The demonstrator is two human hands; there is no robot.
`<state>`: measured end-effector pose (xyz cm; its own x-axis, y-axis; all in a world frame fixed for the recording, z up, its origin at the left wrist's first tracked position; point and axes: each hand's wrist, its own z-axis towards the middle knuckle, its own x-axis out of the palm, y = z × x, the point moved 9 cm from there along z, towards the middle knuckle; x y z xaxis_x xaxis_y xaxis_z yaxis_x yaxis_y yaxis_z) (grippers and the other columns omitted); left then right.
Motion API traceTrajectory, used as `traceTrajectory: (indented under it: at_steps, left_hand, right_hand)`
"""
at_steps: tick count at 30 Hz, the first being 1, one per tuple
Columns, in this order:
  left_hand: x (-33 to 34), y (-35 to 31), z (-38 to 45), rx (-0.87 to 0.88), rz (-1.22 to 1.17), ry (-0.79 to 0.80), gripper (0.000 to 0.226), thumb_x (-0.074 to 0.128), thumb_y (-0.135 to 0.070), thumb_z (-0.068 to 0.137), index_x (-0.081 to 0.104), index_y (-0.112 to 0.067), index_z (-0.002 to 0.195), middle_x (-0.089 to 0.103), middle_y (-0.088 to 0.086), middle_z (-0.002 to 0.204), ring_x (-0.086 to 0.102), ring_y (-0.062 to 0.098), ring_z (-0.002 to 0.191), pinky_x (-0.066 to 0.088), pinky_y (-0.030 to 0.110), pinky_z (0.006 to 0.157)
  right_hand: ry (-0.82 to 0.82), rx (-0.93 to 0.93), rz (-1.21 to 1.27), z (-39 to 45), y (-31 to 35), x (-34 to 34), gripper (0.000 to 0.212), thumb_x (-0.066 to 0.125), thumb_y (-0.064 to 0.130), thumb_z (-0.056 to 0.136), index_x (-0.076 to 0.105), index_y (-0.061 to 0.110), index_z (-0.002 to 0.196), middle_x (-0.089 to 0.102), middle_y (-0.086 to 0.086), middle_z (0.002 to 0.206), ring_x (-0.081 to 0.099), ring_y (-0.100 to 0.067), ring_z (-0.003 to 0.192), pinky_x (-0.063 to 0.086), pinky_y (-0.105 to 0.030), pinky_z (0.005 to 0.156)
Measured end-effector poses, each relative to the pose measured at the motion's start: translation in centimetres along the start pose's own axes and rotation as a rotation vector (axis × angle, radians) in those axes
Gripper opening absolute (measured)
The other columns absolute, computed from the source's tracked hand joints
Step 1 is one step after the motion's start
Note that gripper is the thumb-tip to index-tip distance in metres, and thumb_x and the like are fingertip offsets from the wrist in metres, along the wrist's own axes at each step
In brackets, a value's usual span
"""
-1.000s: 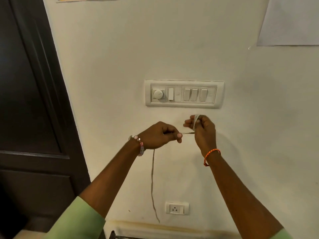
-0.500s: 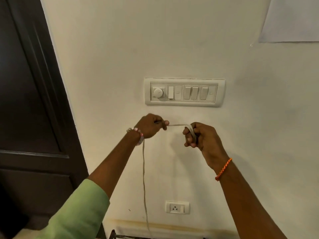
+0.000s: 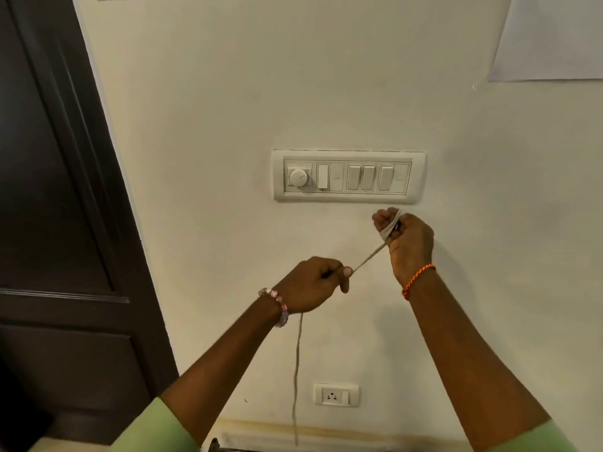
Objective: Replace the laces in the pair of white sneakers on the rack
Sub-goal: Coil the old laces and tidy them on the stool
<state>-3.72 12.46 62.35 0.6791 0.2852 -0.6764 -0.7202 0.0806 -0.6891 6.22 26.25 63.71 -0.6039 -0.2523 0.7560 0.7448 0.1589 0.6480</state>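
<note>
Lace (image 3: 368, 257) held in front of the wall, both hands on it, hands apart. Far left: dark door (image 3: 49, 223). Left hand (image 3: 310, 283) pinches the lace between thumb and curled fingers; loose end hangs straight down from under that wrist past the wall socket (image 3: 336, 394). Beaded bracelet (image 3: 279, 305) on the left wrist. Lace runs taut up and right to the right hand (image 3: 408, 239), wound round its curled fingers just below the switch panel (image 3: 348, 176). Orange thread band (image 3: 418, 279) on the right wrist. Paper sheet (image 3: 551, 37) top right.

Cream wall (image 3: 228, 125), switch panel (image 3: 348, 176), socket (image 3: 336, 394)
</note>
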Motion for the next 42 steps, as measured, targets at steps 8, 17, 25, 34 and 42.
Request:
traceTrajectory:
  at_steps: [8, 17, 25, 34, 42]
  left_hand:
    - [-8.2, -2.8, 1.3, 0.072, -0.016, -0.374, 0.024, 0.057, -0.030, 0.093, 0.065, -0.013, 0.079, 0.053, -0.014, 0.055, 0.043, 0.000, 0.040, 0.031, 0.008, 0.043]
    - [-4.4, 0.6, 2.3, -0.087, -0.260, -0.282, 0.026, 0.054, -0.025, 0.095, 0.069, -0.006, 0.087, 0.053, 0.006, 0.057, 0.043, -0.004, 0.043, 0.033, 0.010, 0.049]
    - [-1.1, 0.3, 1.7, -0.114, -0.154, -0.189, 0.025, 0.053, -0.030, 0.095, 0.073, -0.017, 0.088, 0.066, 0.002, 0.077, 0.057, 0.003, 0.067, 0.043, 0.017, 0.065]
    - [-7.5, -1.6, 2.0, -0.039, 0.058, -0.365, 0.021, 0.070, -0.036, 0.082, 0.075, -0.016, 0.087, 0.066, -0.005, 0.069, 0.053, 0.002, 0.059, 0.040, 0.016, 0.058]
    - [-5.8, 1.2, 2.2, -0.149, -0.269, -0.258, 0.024, 0.061, -0.034, 0.090, 0.072, -0.017, 0.078, 0.041, -0.003, 0.052, 0.028, 0.006, 0.043, 0.023, 0.015, 0.040]
  right_hand:
    - [0.358, 0.106, -0.792, -5.2, -4.3, -0.6, 0.034, 0.036, 0.001, 0.095, 0.063, -0.002, 0.076, 0.061, -0.009, 0.055, 0.058, -0.020, 0.051, 0.055, -0.027, 0.058]
    - [0.393, 0.320, 0.035, -7.2, -1.2, 4.4, 0.031, 0.042, 0.012, 0.081, 0.064, 0.003, 0.061, 0.038, 0.002, 0.046, 0.034, -0.008, 0.035, 0.043, -0.019, 0.044]
    - [0.173, 0.065, 0.123, -1.6, -1.0, 3.6, 0.028, 0.035, 0.007, 0.101, 0.057, -0.003, 0.086, 0.067, -0.008, 0.064, 0.066, -0.017, 0.060, 0.059, -0.029, 0.071]
    - [0.428, 0.165, -0.784, -5.8, -4.5, 1.0, 0.030, 0.042, 0.012, 0.100, 0.063, -0.001, 0.084, 0.063, -0.011, 0.068, 0.063, -0.021, 0.062, 0.056, -0.026, 0.062]
    - [0.464, 0.308, 0.057, -9.0, -1.2, 4.4, 0.051, 0.034, 0.019, 0.100, 0.069, 0.005, 0.065, 0.049, 0.000, 0.051, 0.044, -0.006, 0.039, 0.052, -0.021, 0.053]
